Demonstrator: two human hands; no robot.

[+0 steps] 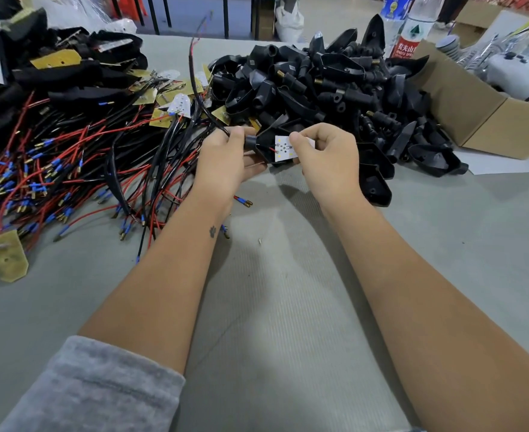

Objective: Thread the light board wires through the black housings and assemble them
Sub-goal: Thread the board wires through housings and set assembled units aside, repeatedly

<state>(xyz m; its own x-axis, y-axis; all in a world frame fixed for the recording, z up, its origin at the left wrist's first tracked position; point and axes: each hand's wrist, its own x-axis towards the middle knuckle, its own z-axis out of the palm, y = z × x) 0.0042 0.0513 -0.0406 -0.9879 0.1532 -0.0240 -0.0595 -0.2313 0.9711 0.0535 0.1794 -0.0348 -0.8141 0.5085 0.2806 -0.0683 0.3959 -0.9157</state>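
My left hand [225, 157] grips the narrow neck of a black housing [264, 146] held above the grey table. A black wire [193, 76] comes out of the neck by my left fingers and rises toward the back. My right hand [327, 157] pinches a white light board [283, 149] with yellow LED dots, sitting in the housing's wide open end. A short red lead shows at the board's left edge.
A heap of black housings [328, 85] lies behind my hands. Red and black wires with blue-sleeved ends [54, 169] and yellow boards spread at the left. A cardboard box [475, 120] and water bottles [409, 29] stand at the right. Grey table surface [272, 291] lies in front.
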